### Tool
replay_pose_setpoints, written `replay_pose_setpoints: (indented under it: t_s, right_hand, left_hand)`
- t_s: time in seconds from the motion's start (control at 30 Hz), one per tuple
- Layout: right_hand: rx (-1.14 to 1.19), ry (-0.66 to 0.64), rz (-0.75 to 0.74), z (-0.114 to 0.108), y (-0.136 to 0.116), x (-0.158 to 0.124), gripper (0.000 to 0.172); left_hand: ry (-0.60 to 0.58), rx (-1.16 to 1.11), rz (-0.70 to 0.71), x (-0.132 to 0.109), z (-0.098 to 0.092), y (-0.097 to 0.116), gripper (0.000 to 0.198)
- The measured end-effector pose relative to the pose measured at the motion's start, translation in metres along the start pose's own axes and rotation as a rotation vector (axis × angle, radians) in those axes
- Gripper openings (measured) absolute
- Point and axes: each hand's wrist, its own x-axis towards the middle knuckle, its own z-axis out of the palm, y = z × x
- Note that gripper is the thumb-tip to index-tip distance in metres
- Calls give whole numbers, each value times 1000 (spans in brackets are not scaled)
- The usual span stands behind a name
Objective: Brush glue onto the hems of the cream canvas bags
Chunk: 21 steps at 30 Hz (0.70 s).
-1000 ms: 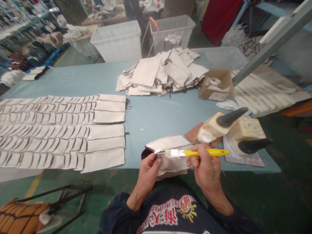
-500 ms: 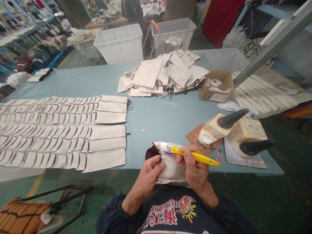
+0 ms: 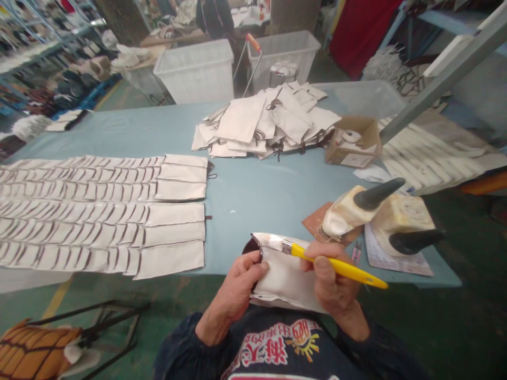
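Note:
My left hand [image 3: 240,282] pinches the edge of a cream fabric piece [image 3: 287,282] with a dark brown lining, held at the table's front edge close to my body. Between the fingers of my right hand [image 3: 336,274] is a yellow-handled paintbrush [image 3: 336,266]. Its pale bristles lie against the upper edge of the cream piece, near the dark lining. To the right stand two yellowed plastic bottles with dark cone tips, the nearer bottle [image 3: 341,211] on a brown sheet and the other bottle [image 3: 407,219] on a pale board. Pink-handled snips [image 3: 356,253] lie between them.
Overlapping rows of cream pieces [image 3: 170,216] cover the left of the blue table [image 3: 253,195]. A heap of similar pieces [image 3: 265,119] and a cardboard box [image 3: 352,140] sit farther back. Beyond stand white bins [image 3: 194,71] and a person [image 3: 214,18]. A slanted metal post [image 3: 439,74] rises at right.
My right hand has moved right and slightly down, drawing the brush rightward along the fabric edge. More of the cream piece shows. My left hand keeps its hold, nearly still.

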Motion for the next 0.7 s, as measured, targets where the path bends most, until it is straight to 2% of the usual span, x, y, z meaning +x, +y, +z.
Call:
replay_pose_setpoints:
  t_s: [0.07,0.23,0.33,0.43,0.57,0.7]
  right_hand:
    - [46,16,-3,-4,0,-2,21]
    - [-38,-107,54,4,11,-11,24]
    - [-47,-34,45,12,18,-11,22]
    - [-189,39,37,15,21,-7,18]
    - [-329,6,58,22,27,0,15]
    - [-344,27,126,25,38,6,22]
  left_hand:
    - [4,-1,1,0,0,1,40]
    - [5,3,6,0,0,6,40]
    - [-11,10,7,1,0,7,40]
    - [-32,16,4,2,1,7,40]
    - [-40,34,-6,5,0,7,41]
    - [-34,133,46,9,-15,9,47]
